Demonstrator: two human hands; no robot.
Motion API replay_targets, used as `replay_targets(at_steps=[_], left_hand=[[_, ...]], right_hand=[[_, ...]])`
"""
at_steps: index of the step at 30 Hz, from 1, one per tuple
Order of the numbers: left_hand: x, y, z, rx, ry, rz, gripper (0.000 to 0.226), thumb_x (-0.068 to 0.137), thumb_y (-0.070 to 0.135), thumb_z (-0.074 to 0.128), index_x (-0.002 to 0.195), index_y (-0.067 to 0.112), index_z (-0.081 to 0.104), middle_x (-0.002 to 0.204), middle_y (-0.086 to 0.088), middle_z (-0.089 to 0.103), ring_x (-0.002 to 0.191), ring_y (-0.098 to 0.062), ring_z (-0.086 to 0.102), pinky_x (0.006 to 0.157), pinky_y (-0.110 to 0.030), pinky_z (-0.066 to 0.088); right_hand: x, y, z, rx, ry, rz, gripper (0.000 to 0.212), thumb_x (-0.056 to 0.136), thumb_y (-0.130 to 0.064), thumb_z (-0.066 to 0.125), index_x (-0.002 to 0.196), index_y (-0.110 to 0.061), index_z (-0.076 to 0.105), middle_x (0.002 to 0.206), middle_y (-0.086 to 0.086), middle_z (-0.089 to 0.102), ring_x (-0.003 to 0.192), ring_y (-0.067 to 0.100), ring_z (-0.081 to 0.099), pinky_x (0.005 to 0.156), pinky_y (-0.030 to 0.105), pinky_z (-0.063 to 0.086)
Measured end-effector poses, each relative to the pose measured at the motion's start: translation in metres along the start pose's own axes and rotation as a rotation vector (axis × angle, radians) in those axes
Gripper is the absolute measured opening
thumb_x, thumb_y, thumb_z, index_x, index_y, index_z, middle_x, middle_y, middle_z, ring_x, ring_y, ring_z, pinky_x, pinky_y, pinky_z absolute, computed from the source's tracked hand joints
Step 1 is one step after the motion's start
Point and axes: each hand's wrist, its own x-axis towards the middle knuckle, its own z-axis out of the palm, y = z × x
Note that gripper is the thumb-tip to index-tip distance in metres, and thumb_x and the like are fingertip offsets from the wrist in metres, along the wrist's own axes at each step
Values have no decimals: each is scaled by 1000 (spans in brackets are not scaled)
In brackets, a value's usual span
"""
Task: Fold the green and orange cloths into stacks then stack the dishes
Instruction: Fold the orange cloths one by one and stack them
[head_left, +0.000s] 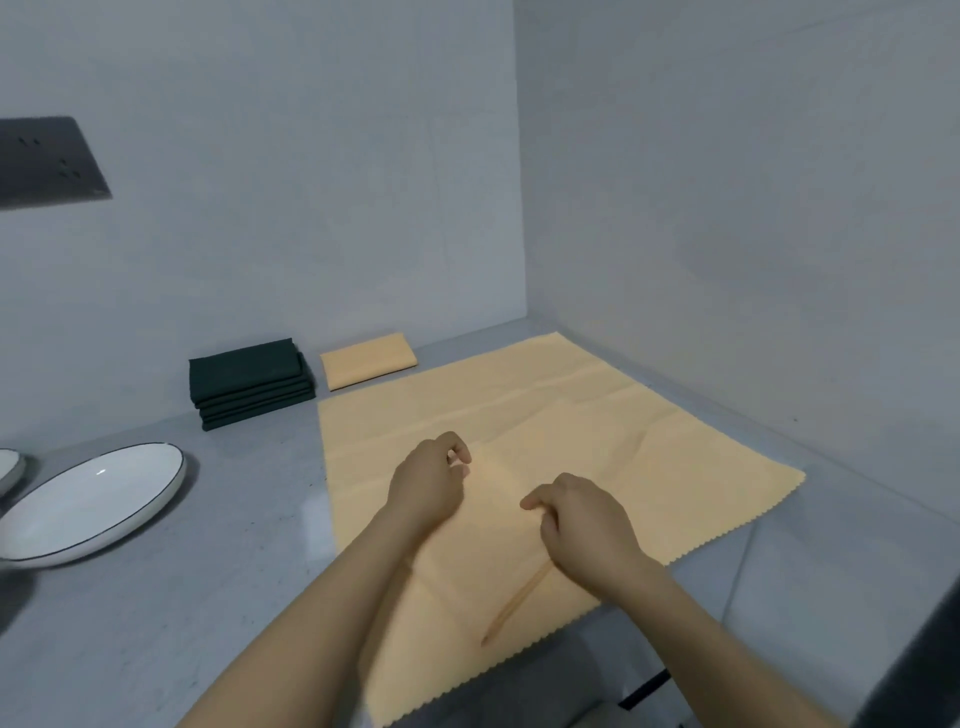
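Grey table (156, 597): hands (509, 499) on spread orange cloth (597, 431).

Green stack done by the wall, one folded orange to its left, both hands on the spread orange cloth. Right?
Not quite. In the head view the folded orange cloth lies right of the green stack, not left. Both hands, left and right, are on the spread orange cloth.
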Motion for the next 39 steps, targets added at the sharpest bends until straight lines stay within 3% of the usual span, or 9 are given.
replay_targets(at_steps=[5,10,13,17,23,28,30,33,39], left_hand=[[-39,-33,-23,61,63,-116,8,93,15,43,97,22,45,86,-5,55,70,-21,53,58,-30,36],[-78,-51,-34,102,162,-194,7,95,17,38,100,19,43,91,-2,51,76,-21,54,59,-30,37],[-92,-58,-35,75,227,-234,9,97,20,38,103,18,45,96,-2,50,75,-20,55,62,-29,38],[-101,-68,-30,175,300,-259,15,99,26,39,109,22,49,99,4,56,85,-14,53,79,-28,25],[-105,-74,-28,177,343,-258,17,98,31,43,110,25,54,96,8,54,90,-10,51,75,-27,15],[-105,-66,-35,251,345,-172,27,97,30,42,119,21,55,123,0,47,116,-15,40,89,-25,15],[-107,-57,-39,257,298,-59,33,98,24,40,126,18,54,137,-2,41,128,-17,33,101,-26,15],[-113,-44,-33,300,90,30,43,102,27,29,141,14,41,155,-7,23,144,-20,14,115,-27,5],[-119,-45,-16,406,-185,-82,54,102,39,13,153,28,-2,159,-6,-15,145,-23,-19,118,-39,-13]], right_hand=[[29,-23,11,10,-60,-12,44,88,-2,40,112,-31,64,110,-1,57,105,20,54,82,28,42],[49,-54,29,-57,-60,-108,43,84,2,41,105,-27,66,107,1,58,102,23,55,75,27,30],[55,-66,38,-52,-42,-154,42,84,3,41,102,-26,67,103,1,60,103,23,52,80,28,31],[55,-66,48,-4,-25,-165,39,89,-1,41,103,-25,69,104,1,61,104,22,49,88,29,34],[49,-61,57,69,11,-164,34,93,-7,42,103,-27,69,105,-1,59,105,20,48,84,26,28],[45,-63,41,131,8,-162,31,92,-14,49,111,-30,67,125,-6,50,121,16,37,95,22,19],[34,-68,29,125,4,-173,33,93,-17,47,121,-28,61,133,-6,47,127,14,33,100,22,16],[7,-81,26,-30,-93,-272,40,98,-26,37,137,-22,47,147,-2,39,136,15,26,111,26,10],[-20,-81,45,-188,-282,-176,53,102,-38,17,152,-24,5,159,4,-1,146,16,-5,118,31,-7]])
